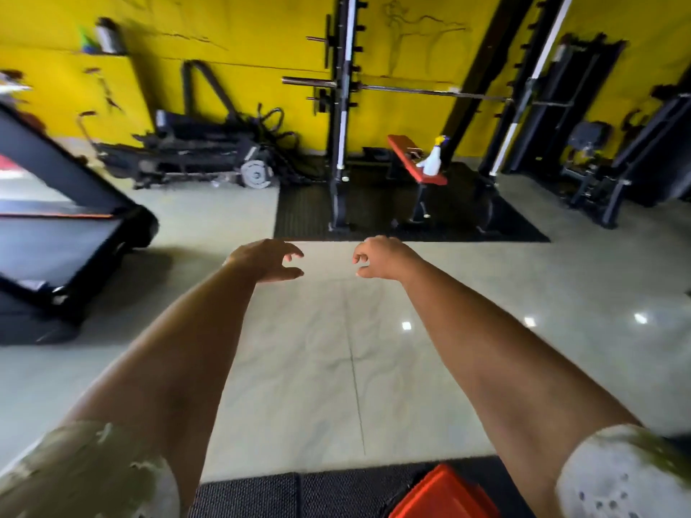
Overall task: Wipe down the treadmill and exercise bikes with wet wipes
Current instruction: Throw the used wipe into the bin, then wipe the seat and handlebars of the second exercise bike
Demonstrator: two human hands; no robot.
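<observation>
Both of my arms reach forward over the pale tiled floor. My left hand [267, 260] has curled, spread fingers and holds nothing. My right hand [377, 256] is the same, empty with fingers apart. A black treadmill [63, 233] with a dark belt lies at the left edge, tilted in view and apart from both hands. A white spray bottle [433, 158] stands on a red bench [415, 158] far ahead. No wipe shows in either hand.
A black squat rack [342, 117] with a barbell stands on a dark rubber mat [407, 214] against the yellow wall. A folded machine [194, 151] lies at the back left. Black weight machines [605, 155] stand at the right. An orange object [445, 495] sits near my feet.
</observation>
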